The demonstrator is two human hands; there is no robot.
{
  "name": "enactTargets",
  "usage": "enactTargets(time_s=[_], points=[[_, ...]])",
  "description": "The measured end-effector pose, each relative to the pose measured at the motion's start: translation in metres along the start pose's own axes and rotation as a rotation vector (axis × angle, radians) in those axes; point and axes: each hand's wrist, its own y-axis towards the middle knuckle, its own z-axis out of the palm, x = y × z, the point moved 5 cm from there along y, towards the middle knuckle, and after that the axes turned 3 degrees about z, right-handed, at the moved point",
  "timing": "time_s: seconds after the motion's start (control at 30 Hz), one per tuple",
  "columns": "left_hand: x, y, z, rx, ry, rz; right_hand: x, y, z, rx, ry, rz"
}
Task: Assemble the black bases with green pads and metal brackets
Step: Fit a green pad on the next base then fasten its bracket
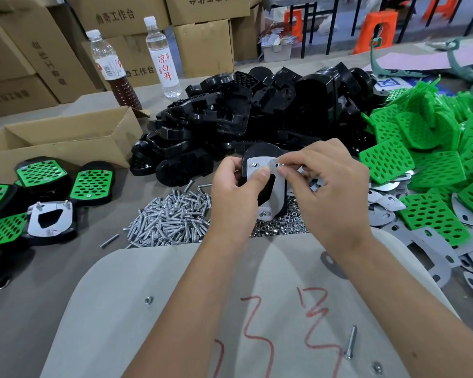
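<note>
Nearest: pale board (pixel 175 309) with red scrawl, lying across the near edge of the worktop (pixel 25 309); a loose screw (pixel 350 342) and two nuts on it.
Left hand (pixel 235 197): grasping the black base (pixel 262 154) from the left, thumb pressed onto the metal bracket (pixel 277 186) that lies on the base.
Right hand (pixel 325 181): fingertips pinched together at the bracket's upper right hole, on something small and shiny, too small to name.
Held piece: raised above the screws, tilted toward the camera, one screw head seen at the bracket's upper left.
Screw heap (pixel 170 216): silver, on the grey worktop just beyond the board; heap of nuts (pixel 281 226) beside it under the hands.
Black bases pile (pixel 257 110): middle of the worktop, behind the hands.
Green pads (pixel 432 159): perforated, heaped at right; flat grey brackets (pixel 432 257) scattered below and beside them.
Finished pieces (pixel 41 173): at left, green side up mostly; one (pixel 49 216) bracket side up with screws sticking out.
Open carton (pixel 66 140): left, behind the finished pieces.
Bottles: one with brown liquid (pixel 112 69), one clear with red print (pixel 163 55), upright at the far edge.
Room: stacked cardboard boxes (pixel 202 42) behind; orange stools (pixel 377 31) and dark table legs farther right.
</note>
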Motion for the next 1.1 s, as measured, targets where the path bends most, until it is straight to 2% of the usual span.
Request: enactTargets(time_s=[0.23, 0.37, 0.87, 1.1], points=[[0.003, 0.006, -0.006, 0.101, -0.051, -0.031, 0.0, 0.003, 0.001, 0.101, 0.071, -0.052], [0.002, 0.006, -0.006, 0.131, -0.067, -0.044, -0.003, 0.003, 0.0, 0.097, 0.1, -0.05], [0.001, 0.004, -0.002, 0.156, -0.049, -0.001, -0.012, 0.002, -0.001, 0.053, 0.178, 0.075], [0.004, 0.003, -0.002, 0.116, -0.069, -0.034, -0.013, 0.001, 0.005, 0.113, 0.231, 0.094]])
